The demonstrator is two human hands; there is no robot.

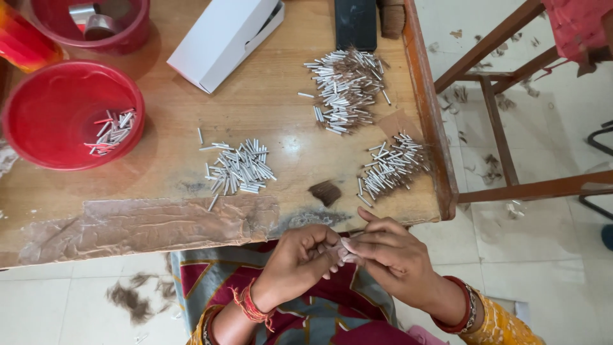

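Both hands meet just off the near edge of the wooden counter (128, 223), above the lap. The left hand (300, 259) is curled, its grip closed round a small pale piece (345, 250) that shows only where the fingertips meet; the right hand (389, 255) pinches the same piece from the other side, thumb and forefinger tight on it. It seems to be a short metal tube, its long axis running roughly left to right between the two hands, but too little shows to be sure. The nearest stock lies straight ahead of the hands: a small brown tuft of hair (325, 191) sits just beyond the fingertips, closer to the left hand, and a heap of short silver tubes (391, 167) lies beyond the right hand, near the counter's right edge. There are three loose heaps of such tubes on the counter: that one, a middle heap (237, 167) and a far heap (345, 89) mixed with brown hair. A fourth small lot lies in a red bowl (38, 121) to the left; a second red bowl (128, 38) stands behind it, so two bowls. One white box (223, 38) lies at the far side.
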